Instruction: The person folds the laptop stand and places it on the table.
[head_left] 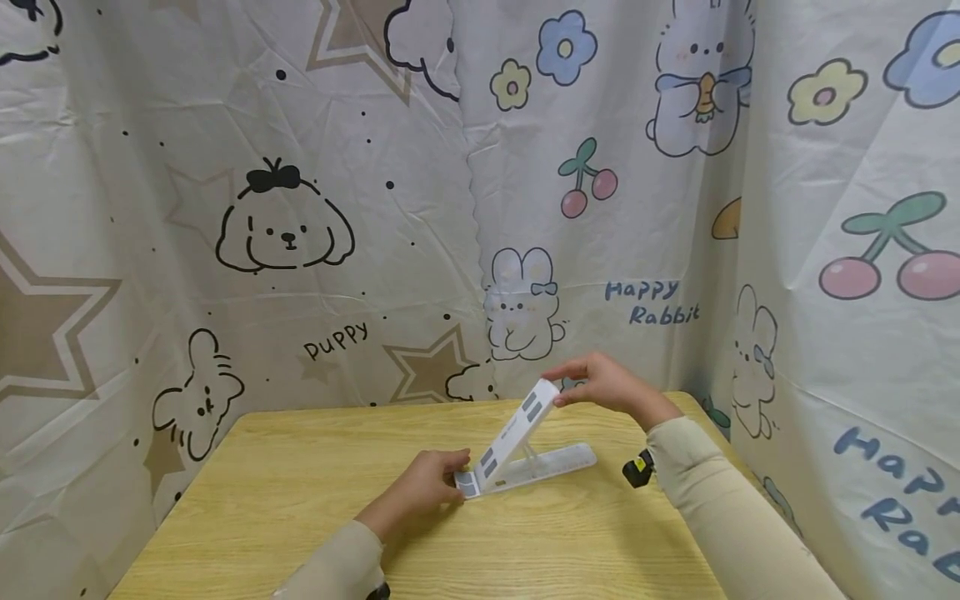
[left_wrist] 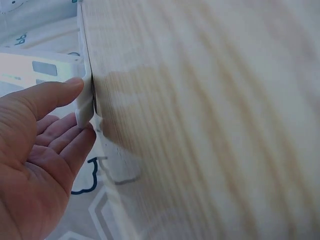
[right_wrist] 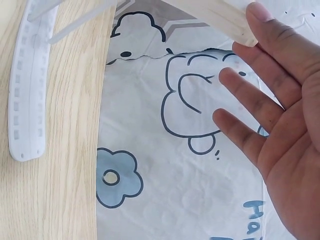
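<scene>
A white folding laptop stand (head_left: 517, 429) with grey pads stands on the table, its top plate raised at a slant above the notched base (right_wrist: 27, 100). A thin support leg (right_wrist: 80, 22) props between plate and base. My left hand (head_left: 427, 482) pinches the low front end of the stand, thumb on one side and fingertips on the other, as the left wrist view shows. At the plate's raised end, my right hand (head_left: 607, 383) pinches the upper corner between thumb and index finger, while the other fingers (right_wrist: 245, 92) are spread apart below.
The light wooden table (head_left: 300, 467) carries the stand near its middle. Behind and to the sides hang pale curtains (head_left: 420, 250) printed with puppies, rabbits, cherries and flowers, close to the table's back edge. A small black device (head_left: 637, 469) is at the right wrist.
</scene>
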